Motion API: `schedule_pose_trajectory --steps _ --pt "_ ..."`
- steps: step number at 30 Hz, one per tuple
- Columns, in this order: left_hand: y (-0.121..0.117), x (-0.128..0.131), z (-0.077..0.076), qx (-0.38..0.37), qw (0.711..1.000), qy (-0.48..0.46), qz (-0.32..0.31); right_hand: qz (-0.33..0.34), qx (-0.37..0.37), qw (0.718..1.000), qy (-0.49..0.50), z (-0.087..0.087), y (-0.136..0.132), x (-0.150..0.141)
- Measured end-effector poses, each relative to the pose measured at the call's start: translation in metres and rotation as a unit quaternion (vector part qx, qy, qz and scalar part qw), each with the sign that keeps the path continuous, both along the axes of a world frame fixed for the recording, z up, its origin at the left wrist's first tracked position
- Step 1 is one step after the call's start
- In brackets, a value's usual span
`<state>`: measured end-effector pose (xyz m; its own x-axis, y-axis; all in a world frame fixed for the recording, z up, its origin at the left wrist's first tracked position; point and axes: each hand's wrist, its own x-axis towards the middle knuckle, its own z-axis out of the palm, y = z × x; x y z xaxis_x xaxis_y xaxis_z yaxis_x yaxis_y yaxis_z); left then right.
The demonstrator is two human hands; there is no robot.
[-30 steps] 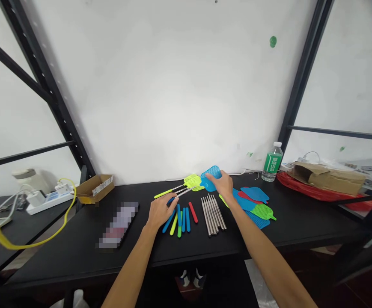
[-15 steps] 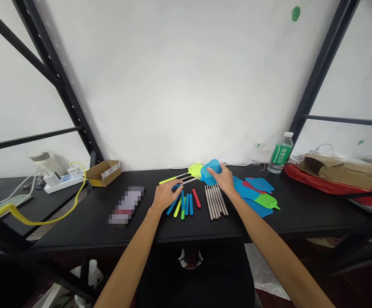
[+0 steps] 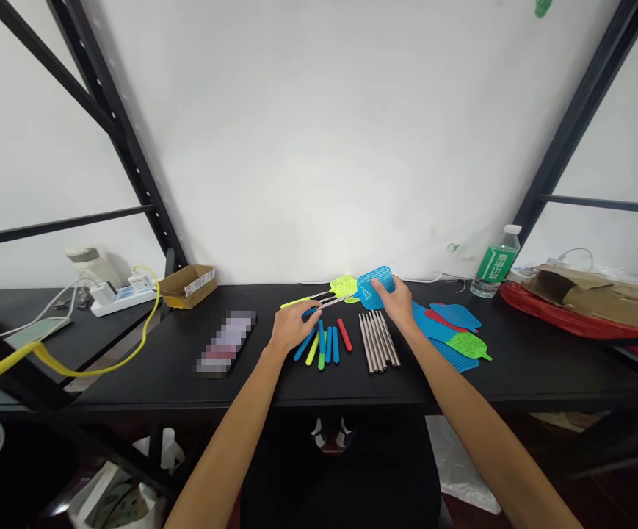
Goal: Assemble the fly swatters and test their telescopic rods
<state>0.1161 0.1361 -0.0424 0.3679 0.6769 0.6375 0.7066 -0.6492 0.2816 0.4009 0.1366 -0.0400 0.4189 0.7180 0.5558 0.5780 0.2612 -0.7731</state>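
Note:
A blue fly swatter (image 3: 374, 288) with a metal rod is held between both hands over the desk. My right hand (image 3: 398, 301) pinches its perforated head. My left hand (image 3: 294, 323) is closed around the handle end at the left. Behind it lies a yellow-green fly swatter (image 3: 343, 286), partly covered. Loose handles in blue, yellow, green and red (image 3: 344, 335) lie below my left hand. Several metal rods (image 3: 378, 342) sit side by side in the middle. To the right of my right hand is a pile of swatter heads (image 3: 451, 330) in blue, red and green.
A phone (image 3: 226, 344) with a blurred screen and an open cardboard box (image 3: 189, 286) are on the left. A water bottle (image 3: 497, 263) stands at the back right, beside flattened cardboard (image 3: 594, 297) on red wrapping. A yellow cable (image 3: 145, 316) runs past a power strip (image 3: 123, 300).
The view has shifted slightly, so everything appears a little further right. Both hands keep their hold on the blue fly swatter, with little other visible movement.

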Motion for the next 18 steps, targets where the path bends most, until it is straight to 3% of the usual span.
schedule_pose_trajectory --steps 4,18 --pt "0.0007 -0.0005 -0.0006 -0.009 1.0 0.003 0.005 0.009 0.005 0.999 0.042 -0.0013 0.0015 0.0026" --pt "0.0042 -0.0006 -0.0028 -0.013 1.0 -0.007 -0.008 0.026 -0.005 0.999 0.018 0.0004 -0.0006 0.0007"
